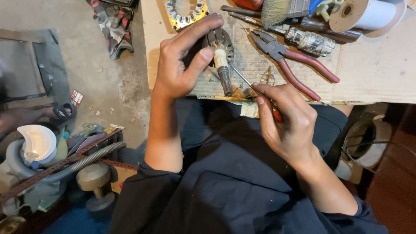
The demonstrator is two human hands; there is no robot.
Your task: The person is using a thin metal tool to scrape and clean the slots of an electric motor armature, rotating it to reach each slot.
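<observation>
red-handled pliers (289,60), white tape roll (368,15), grey concrete floor (95,65)

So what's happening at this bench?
A seated person works at a low wooden board. The left hand holds a small motor rotor by its shaft, upright against the board. The right hand pokes a thin screwdriver at the rotor's base. Red-handled pliers, a brush and a tape roll lie nearby.
</observation>
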